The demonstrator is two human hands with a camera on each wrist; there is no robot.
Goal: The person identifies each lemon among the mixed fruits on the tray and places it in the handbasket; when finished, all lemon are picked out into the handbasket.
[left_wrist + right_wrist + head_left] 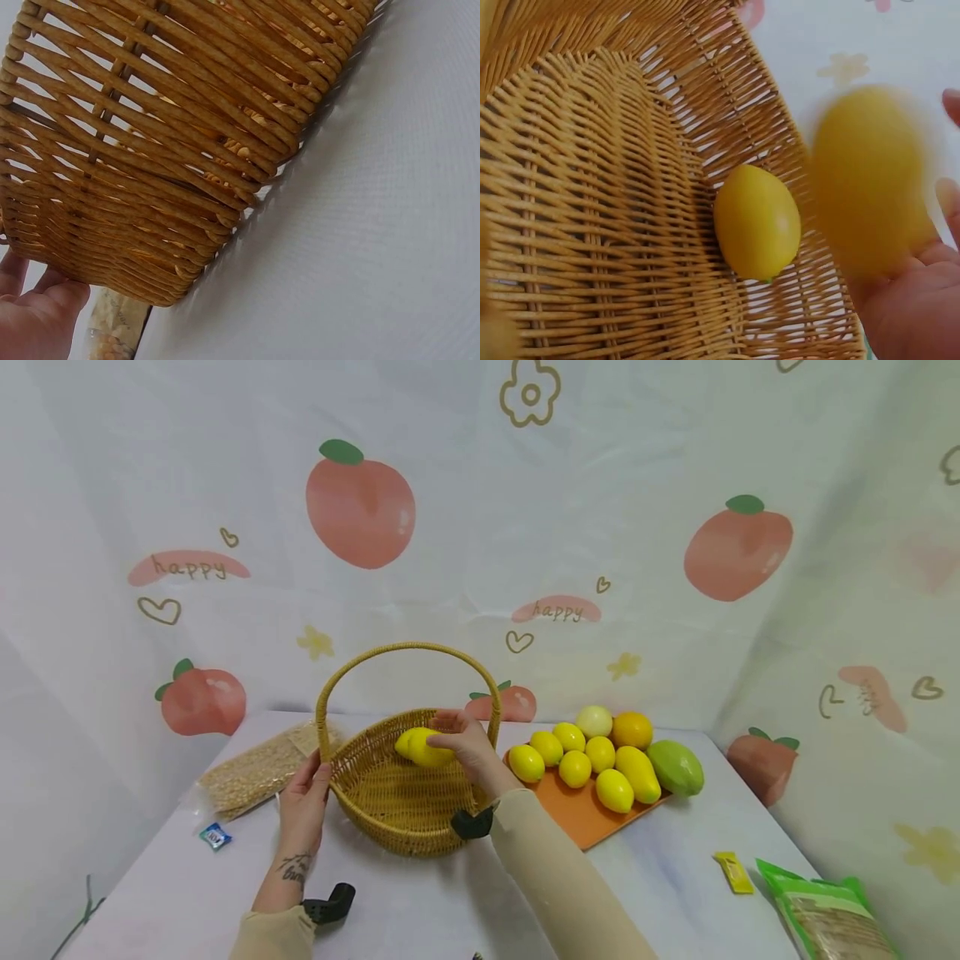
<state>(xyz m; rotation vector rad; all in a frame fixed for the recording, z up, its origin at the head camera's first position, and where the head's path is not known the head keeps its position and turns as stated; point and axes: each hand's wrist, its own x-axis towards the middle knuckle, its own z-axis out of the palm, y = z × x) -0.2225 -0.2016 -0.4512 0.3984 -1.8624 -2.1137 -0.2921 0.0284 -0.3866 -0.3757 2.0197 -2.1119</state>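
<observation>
A woven wicker basket (397, 802) with a hoop handle stands mid-table; its outer wall (165, 150) fills the left wrist view. My left hand (303, 797) holds its left rim at the foot of the handle, and its fingers (37, 315) lie against the weave. My right hand (465, 745) hovers over the basket's inside. A yellow lemon (870, 180) is blurred against its spread fingers (949, 202). Another lemon (757, 221) lies on the basket's inner wall. The head view shows both lemons (423, 747) just under the right hand.
An orange board (585, 818) right of the basket carries several lemons, an orange (632, 729) and a green mango (677, 767). A clear bag of grain (255, 768) and a small blue packet (215, 836) lie left. A yellow packet (733, 871) and a green bag (825, 918) lie at the front right.
</observation>
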